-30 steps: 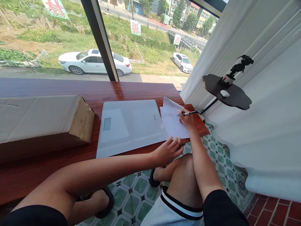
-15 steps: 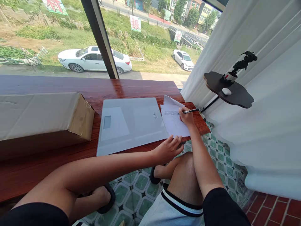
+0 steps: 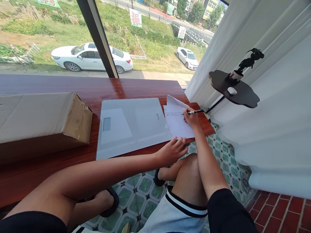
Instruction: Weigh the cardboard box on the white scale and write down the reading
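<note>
My right hand (image 3: 190, 117) is closed around a black pen (image 3: 198, 111), its tip down on a sheet of white paper (image 3: 181, 127). Lines of small handwriting run across the upper part of the sheet, too small to read. The sheet's far edge is folded or curled up. My left hand (image 3: 173, 150) rests at the desk's front edge with its fingers extended, touching the near edge of the paper, and holds nothing. Left of the paper lies a flat pale-grey glass-like panel (image 3: 136, 126) with a small grey rectangle on it.
A cardboard box (image 3: 43, 119) takes up the left of the reddish wooden desk (image 3: 145, 85). To the right, a small dark side table (image 3: 243, 97) carries a potted black plant (image 3: 250, 61) and a white mouse-like object (image 3: 232, 91). White curtains (image 3: 274, 129) hang behind it.
The whole view has shifted slightly, so things sit a little further left and up. My right hand still holds the pen on the paper; my left hand keeps its place.
</note>
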`<state>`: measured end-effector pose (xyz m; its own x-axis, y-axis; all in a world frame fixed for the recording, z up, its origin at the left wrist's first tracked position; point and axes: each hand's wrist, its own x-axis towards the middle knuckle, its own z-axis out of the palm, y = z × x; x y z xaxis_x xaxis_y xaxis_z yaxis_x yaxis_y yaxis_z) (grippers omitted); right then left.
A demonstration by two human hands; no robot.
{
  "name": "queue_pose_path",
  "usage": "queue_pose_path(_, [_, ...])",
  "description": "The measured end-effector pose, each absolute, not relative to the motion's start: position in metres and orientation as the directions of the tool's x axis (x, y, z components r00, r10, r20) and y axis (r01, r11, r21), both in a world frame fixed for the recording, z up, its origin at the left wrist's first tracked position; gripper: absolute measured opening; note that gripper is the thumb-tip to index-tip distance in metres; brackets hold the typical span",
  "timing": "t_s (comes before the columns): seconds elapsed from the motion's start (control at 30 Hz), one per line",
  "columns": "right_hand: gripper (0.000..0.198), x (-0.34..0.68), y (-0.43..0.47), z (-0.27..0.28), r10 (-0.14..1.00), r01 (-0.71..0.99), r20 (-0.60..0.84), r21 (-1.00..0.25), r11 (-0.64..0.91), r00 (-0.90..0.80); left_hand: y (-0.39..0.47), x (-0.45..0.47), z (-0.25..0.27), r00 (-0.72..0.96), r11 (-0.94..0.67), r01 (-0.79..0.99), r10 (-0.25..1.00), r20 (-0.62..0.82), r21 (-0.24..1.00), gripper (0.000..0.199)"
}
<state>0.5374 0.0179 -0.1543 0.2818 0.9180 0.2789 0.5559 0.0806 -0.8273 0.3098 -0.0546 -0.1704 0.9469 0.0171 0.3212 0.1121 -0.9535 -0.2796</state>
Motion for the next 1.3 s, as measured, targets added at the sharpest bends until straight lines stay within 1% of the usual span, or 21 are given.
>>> queue_pose_path(0.17, [0.041, 0.5372, 0.0173, -0.154, 0.923, 0.512, 0.235, -0.858, 0.049, 0.305, -0.0552, 0.3092, -0.1679, 0.956, -0.958, 0.107, 0.025, 0.293, -0.267, 0.058])
queue_pose_path(0.33, [0.041, 0.5375, 0.0173, -0.1557, 0.919, 0.527, 0.259, -0.847, 0.068, 0.298, -0.0548, 0.3093, -0.1696, 0.956, -0.959, 0.101, 0.02, 0.292, -0.266, 0.061])
queue_pose_path(0.47, [0.043, 0.5396, 0.0189, -0.1581, 0.921, 0.546, 0.26, -0.835, 0.064, 0.291, -0.0543, 0.3091, -0.1696, 0.96, -0.954, 0.095, 0.011, 0.28, -0.286, 0.069])
queue_pose_path(0.6, [0.042, 0.5409, 0.0197, -0.1591, 0.915, 0.542, 0.257, -0.839, 0.052, 0.311, -0.0548, 0.3094, -0.17, 0.958, -0.954, 0.1, 0.015, 0.286, -0.284, 0.064])
queue_pose_path(0.83, [0.038, 0.54, 0.0197, -0.1575, 0.907, 0.582, 0.292, -0.811, 0.066, 0.304, -0.0547, 0.3093, -0.1698, 0.952, -0.972, 0.098, 0.029, 0.303, -0.215, 0.058])
queue_pose_path(0.97, [0.039, 0.5399, 0.0198, -0.1575, 0.91, 0.573, 0.281, -0.817, 0.06, 0.305, -0.0545, 0.3093, -0.1691, 0.95, -0.967, 0.1, 0.022, 0.312, -0.235, 0.055])
queue_pose_path(1.07, [0.038, 0.5406, 0.02, -0.1585, 0.912, 0.546, 0.269, -0.835, 0.062, 0.309, -0.0549, 0.3095, -0.1689, 0.952, -0.964, 0.099, 0.02, 0.305, -0.246, 0.057])
queue_pose_path(1.23, [0.037, 0.5429, 0.0213, -0.1616, 0.91, 0.559, 0.259, -0.829, 0.036, 0.325, -0.0554, 0.3098, -0.1679, 0.955, -0.968, 0.107, 0.038, 0.293, -0.225, 0.053])
queue_pose_path(1.3, [0.036, 0.5431, 0.0215, -0.162, 0.909, 0.551, 0.253, -0.834, 0.031, 0.332, -0.0555, 0.3095, -0.167, 0.958, -0.972, 0.101, 0.037, 0.286, -0.212, 0.055])
